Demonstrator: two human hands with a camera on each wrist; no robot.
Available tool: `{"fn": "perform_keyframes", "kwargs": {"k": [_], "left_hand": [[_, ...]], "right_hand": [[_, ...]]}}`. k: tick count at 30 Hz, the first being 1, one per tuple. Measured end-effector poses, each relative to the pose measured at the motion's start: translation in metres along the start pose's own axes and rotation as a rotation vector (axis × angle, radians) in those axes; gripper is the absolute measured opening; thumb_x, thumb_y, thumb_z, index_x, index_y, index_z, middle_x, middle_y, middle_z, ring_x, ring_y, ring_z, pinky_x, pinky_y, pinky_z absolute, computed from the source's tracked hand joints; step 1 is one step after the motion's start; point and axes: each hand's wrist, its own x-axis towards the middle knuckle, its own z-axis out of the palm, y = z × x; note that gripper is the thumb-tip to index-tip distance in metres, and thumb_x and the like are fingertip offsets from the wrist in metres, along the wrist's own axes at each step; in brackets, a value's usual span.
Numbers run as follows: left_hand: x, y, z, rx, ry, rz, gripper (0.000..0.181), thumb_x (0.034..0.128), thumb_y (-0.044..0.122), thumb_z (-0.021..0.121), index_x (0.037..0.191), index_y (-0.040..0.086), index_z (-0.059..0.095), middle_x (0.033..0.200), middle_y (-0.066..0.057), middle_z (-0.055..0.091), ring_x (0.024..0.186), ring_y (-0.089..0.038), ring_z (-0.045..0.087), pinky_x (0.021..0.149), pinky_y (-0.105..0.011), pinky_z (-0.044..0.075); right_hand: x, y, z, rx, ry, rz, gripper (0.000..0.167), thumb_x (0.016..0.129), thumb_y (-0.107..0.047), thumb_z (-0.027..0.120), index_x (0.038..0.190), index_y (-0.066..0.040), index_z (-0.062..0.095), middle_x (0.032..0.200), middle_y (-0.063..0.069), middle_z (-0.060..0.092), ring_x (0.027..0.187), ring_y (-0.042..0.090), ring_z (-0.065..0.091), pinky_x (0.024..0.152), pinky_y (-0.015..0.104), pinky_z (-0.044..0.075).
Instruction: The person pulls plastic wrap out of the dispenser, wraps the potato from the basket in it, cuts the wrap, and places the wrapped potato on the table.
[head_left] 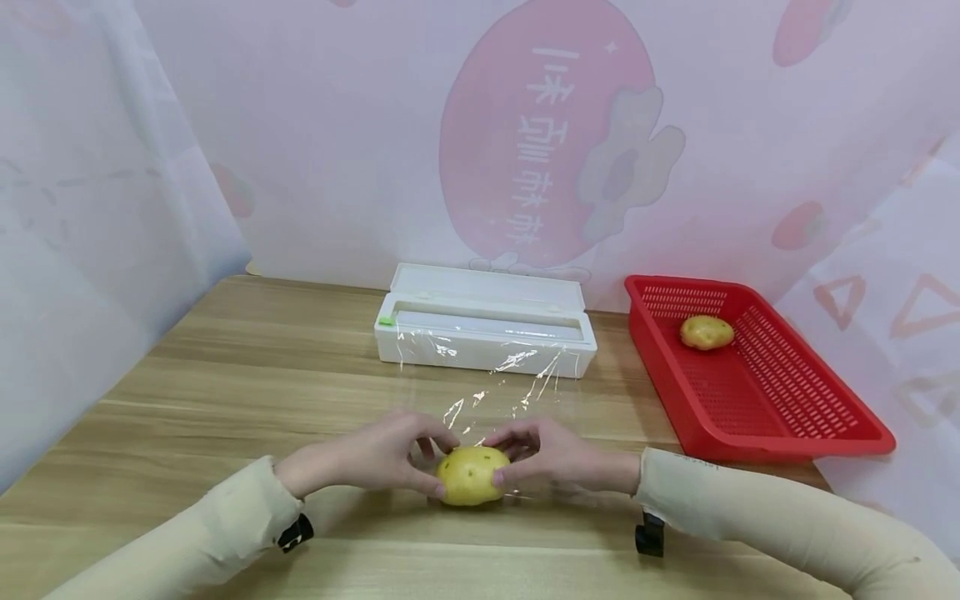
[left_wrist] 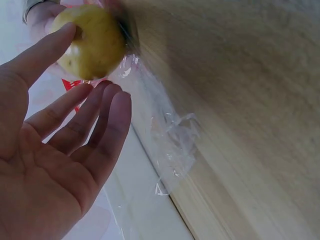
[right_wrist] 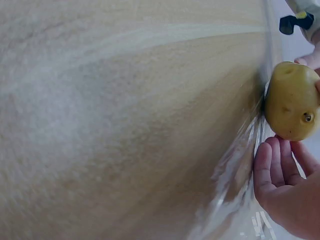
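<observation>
Both hands (head_left: 386, 457) (head_left: 551, 457) hold, between bent fingers and thumbs, one plump, smooth yellow potato (head_left: 470, 477) with small dark pits.

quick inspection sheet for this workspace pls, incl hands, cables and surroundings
Surface: wood-grain table
Job's things: potato low at the centre; clear film, wrinkled, stretches toward it from the white box, whose lid is open
Clutter: red basket at the right, holding a second potato
Grippers: left hand and right hand hold the first potato from either side
Cables: nothing seen
Surroundings: pale backdrop with pink prints
</observation>
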Motion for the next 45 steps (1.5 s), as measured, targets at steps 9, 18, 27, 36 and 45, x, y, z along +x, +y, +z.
{"fn": "perform_keyframes", "kwargs": {"k": [9, 18, 27, 36, 45], "left_hand": [[-0.006, -0.005, 0.000, 0.114, 0.060, -0.040, 0.036, 0.0655, 0.027, 0.092, 0.086, 0.012, 0.065, 0.080, 0.003, 0.061, 0.073, -0.015, 0.059, 0.063, -0.027, 0.051], [-0.009, -0.002, 0.002, 0.113, -0.042, -0.046, 0.020, 0.0711, 0.007, 0.086, 0.072, 0.017, 0.069, 0.068, 0.013, 0.061, 0.062, -0.004, 0.056, 0.058, -0.023, 0.049], [-0.008, -0.004, 0.002, 0.151, 0.005, -0.091, 0.023, 0.0728, 0.008, 0.085, 0.071, 0.017, 0.064, 0.067, 0.012, 0.057, 0.062, -0.004, 0.052, 0.058, -0.025, 0.048], [-0.010, -0.014, 0.000, 0.058, -0.005, -0.090, 0.020, 0.0751, 0.004, 0.082, 0.069, 0.015, 0.066, 0.064, 0.011, 0.059, 0.058, -0.003, 0.053, 0.055, -0.023, 0.048], [-0.013, -0.019, -0.002, -0.009, -0.003, -0.127, 0.019, 0.0780, 0.009, 0.083, 0.070, 0.014, 0.067, 0.065, 0.010, 0.059, 0.059, -0.005, 0.052, 0.055, -0.023, 0.045]], "right_hand": [[0.003, 0.005, -0.005, 0.137, 0.051, 0.100, 0.034, 0.087, -0.017, 0.075, 0.116, 0.000, 0.068, 0.100, 0.011, 0.069, 0.082, 0.018, 0.061, 0.075, 0.032, 0.054], [0.005, 0.003, -0.006, 0.236, 0.068, 0.137, 0.036, 0.087, -0.014, 0.074, 0.115, 0.006, 0.067, 0.098, 0.012, 0.069, 0.077, 0.017, 0.060, 0.070, 0.027, 0.052], [0.005, 0.003, -0.007, 0.290, 0.062, 0.165, 0.040, 0.087, -0.016, 0.074, 0.116, 0.008, 0.065, 0.103, 0.015, 0.068, 0.081, 0.019, 0.062, 0.074, 0.028, 0.052], [0.006, 0.003, -0.007, 0.308, 0.060, 0.173, 0.042, 0.087, -0.017, 0.074, 0.118, 0.009, 0.063, 0.104, 0.015, 0.068, 0.082, 0.021, 0.063, 0.076, 0.030, 0.053], [0.006, 0.004, -0.007, 0.315, 0.055, 0.184, 0.042, 0.087, -0.017, 0.073, 0.119, 0.008, 0.063, 0.105, 0.015, 0.068, 0.083, 0.021, 0.063, 0.078, 0.031, 0.053]]}}
